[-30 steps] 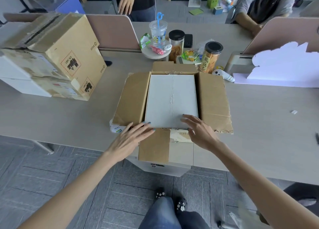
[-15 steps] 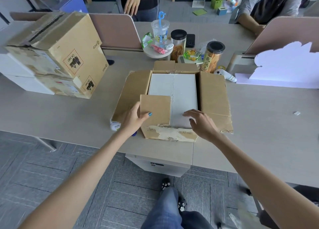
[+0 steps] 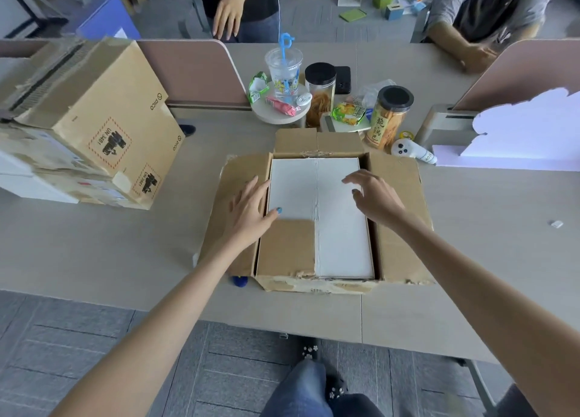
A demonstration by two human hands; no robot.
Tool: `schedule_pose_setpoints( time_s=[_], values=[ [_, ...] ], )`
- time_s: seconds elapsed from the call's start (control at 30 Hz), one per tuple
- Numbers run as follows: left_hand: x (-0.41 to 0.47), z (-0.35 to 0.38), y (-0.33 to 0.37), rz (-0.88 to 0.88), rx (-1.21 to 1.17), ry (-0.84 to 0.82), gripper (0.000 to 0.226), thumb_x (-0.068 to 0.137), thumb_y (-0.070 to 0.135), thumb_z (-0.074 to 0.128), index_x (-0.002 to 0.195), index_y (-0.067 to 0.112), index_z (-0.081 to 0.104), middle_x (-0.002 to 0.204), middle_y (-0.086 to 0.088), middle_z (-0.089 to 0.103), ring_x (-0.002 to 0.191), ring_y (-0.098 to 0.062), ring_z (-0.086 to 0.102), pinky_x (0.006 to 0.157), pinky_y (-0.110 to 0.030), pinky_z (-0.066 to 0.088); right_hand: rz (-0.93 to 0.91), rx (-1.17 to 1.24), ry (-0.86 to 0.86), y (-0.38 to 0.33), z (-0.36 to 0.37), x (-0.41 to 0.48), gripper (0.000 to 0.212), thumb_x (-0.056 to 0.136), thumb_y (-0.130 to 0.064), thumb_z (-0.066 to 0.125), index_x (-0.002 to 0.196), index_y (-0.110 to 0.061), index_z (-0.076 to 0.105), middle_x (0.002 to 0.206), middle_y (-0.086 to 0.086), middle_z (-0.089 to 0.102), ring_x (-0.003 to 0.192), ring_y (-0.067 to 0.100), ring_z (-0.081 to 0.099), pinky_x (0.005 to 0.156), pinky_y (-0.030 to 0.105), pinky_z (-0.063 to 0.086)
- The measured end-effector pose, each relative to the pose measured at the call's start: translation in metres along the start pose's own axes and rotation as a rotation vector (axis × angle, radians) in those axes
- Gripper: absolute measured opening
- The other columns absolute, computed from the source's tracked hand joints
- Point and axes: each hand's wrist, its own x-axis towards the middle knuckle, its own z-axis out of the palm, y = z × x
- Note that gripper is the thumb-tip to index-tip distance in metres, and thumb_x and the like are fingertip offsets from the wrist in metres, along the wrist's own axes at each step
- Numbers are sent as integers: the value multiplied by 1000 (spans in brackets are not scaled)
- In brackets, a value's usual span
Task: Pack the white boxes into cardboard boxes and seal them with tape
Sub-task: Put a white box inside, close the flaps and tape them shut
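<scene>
- Head view, far left: closed brown corrugated carton with a hazard label [image 3: 94,115] sits tilted on a stack at the pale laminate table's [image 3: 94,244] edge. Its corners are scuffed and old tape is peeling; it is well apart from the work.
- Left flap of the open brown cardboard box [image 3: 317,215] lies splayed flat on the table, with a soft, frayed edge.
- Left hand [image 3: 248,209] lies flat, fingers spread, gripping nothing. The palm is on the splayed left flap and the thumb presses the near-left inner flap down onto the contents.
- Flat white rectangular box [image 3: 314,190] lies level inside the carton and fills it almost wall to wall. It has a matte surface and a raised centre seam running front to back.
- Right hand [image 3: 376,197] hovers over the white box's right half, fingers apart and curled, closed on nothing. I cannot tell whether it touches.
- Right flap is also splayed, creased and torn at the near corner. The near rim is ragged with tape residue.
- Risks, as judged: worn flaps may spring up once released and leave a gap at the seam. Fresh tape may bond poorly over the residue and torn paper. No tape roll is visible within reach. The snack jars just behind the far flap could be knocked when it folds.
</scene>
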Motion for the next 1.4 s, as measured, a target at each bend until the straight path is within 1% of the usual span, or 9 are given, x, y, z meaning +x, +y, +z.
schedule_pose_setpoints(
  time_s=[0.23, 0.47, 0.6, 0.73, 0.83, 0.9, 1.03, 1.2, 1.4],
  values=[
    [77, 0, -3, 3, -37, -24, 62, 91, 29, 63, 149, 27, 40, 163, 1, 20, 149, -19, 17, 119, -47, 16, 80, -155, 10, 15, 5, 69, 47, 95, -12, 54, 141, -10, 45, 151, 9, 38, 139, 28, 33, 111, 43, 30],
    [133, 4, -1, -34, 20, -112, 64, 95, 38, 57, 153, 31, 30, 160, -6, 27, 150, -23, 14, 119, -43, 11, 277, -86, -2, 27, 15, 104, 60, 96, -30, 53, 149, -11, 30, 149, 15, 41, 138, 32, 34, 113, 42, 23],
    [153, 10, 3, -56, -92, -158, 63, 96, 38, 55, 152, 30, 30, 144, -5, 49, 138, -24, 37, 118, -45, 15, 426, 279, 74, 31, 9, 114, 52, 94, -23, 58, 140, -12, 38, 132, 10, 57, 119, 28, 54, 103, 43, 40],
    [148, 9, -3, 3, -224, -45, 69, 91, 37, 60, 152, 26, 29, 88, 10, 52, 92, -14, 48, 109, -53, 31, 472, 699, 187, 35, -1, 109, 41, 96, -14, 57, 135, -10, 43, 123, 4, 57, 109, 17, 56, 83, 25, 48],
    [136, -2, -5, 3, -410, -126, 69, 94, 36, 56, 151, 32, 17, 106, 8, 61, 98, -5, 45, 105, -40, 30, 422, 790, 223, 37, -9, 102, 14, 103, -16, 44, 112, -17, 55, 100, -5, 57, 89, 5, 53, 69, 14, 40],
    [130, -10, -12, 3, -475, -197, 59, 92, 48, 48, 142, 34, 21, 122, 14, 57, 119, -13, 50, 105, -41, 33, 386, 827, 252, 37, -12, 98, 25, 106, -15, 37, 98, -15, 61, 90, -3, 58, 79, 1, 52, 68, 9, 41],
    [124, -20, -28, 276, -188, -156, 34, 98, 26, 39, 131, 25, 49, 144, 12, 52, 139, -4, 38, 118, -44, 23, 334, 781, 162, 41, -18, 94, 29, 102, -10, 43, 98, 2, 69, 100, 13, 68, 88, 9, 60, 79, 14, 42],
    [128, -14, -50, 435, 15, -151, 44, 96, 6, 40, 128, 23, 64, 152, 11, 42, 146, -9, 29, 119, -37, 22, 257, 532, 2, 52, -23, 91, 28, 88, 5, 61, 114, -4, 66, 115, 5, 63, 102, 18, 55, 73, 5, 39],
    [119, -19, -50, 187, 39, 98, 47, 94, 7, 53, 139, 22, 53, 155, 2, 37, 146, -19, 29, 111, -39, 25, 291, 7, -92, 64, -8, 88, 63, 87, -32, 70, 141, -16, 43, 146, 6, 46, 137, 24, 36, 110, 38, 27]
  ],
)
